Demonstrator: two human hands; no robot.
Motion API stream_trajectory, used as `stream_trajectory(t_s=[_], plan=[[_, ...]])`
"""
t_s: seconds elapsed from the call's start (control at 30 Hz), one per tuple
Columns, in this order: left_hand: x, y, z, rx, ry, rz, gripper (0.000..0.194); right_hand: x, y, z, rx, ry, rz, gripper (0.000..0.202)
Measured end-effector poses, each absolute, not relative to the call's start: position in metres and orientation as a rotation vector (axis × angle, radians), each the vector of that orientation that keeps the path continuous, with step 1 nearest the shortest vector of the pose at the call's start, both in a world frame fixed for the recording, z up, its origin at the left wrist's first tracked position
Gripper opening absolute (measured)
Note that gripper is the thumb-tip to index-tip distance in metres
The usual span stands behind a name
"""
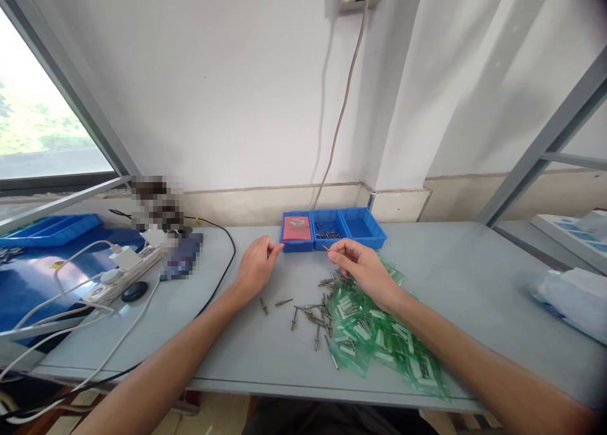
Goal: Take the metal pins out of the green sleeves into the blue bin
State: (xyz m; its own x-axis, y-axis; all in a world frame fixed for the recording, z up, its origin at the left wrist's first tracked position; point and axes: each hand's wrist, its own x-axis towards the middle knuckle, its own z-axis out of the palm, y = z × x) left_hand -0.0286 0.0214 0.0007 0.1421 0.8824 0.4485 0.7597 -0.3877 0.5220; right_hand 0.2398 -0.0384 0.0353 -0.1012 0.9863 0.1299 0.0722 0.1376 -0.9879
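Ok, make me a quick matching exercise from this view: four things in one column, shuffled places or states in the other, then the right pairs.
Column one:
1. Red square item
2. Right hand
3. Black computer mouse
4. Green plastic packets

Column two:
A. Piled on the grey benchtop
B. In the leftmost compartment of the blue tray
C. Pinching a thin metal pin
D. Beside the white power strip

Pairs: 1-B; 2-C; 3-D; 4-A

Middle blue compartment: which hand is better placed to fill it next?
Probably the right hand: its fingers pinch a small piece near that compartment, while the left hand sits farther left.
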Motion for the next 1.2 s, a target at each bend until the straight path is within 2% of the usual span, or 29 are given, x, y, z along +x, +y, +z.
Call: stream_trajectory(t_s=[0.5, 1.2], plan=[[-0.03, 0.027, -0.005, 2.234, 1.651, 1.022, 0.033, 0.241, -0.038, 0.034, -1.116, -1.412, 1.11, 0.04], [-0.033, 0.034, -0.015, 2.208, 1.578, 0.882, 0.018, 0.241, -0.036, 0.031, -1.133, -1.414, 1.108, 0.039]])
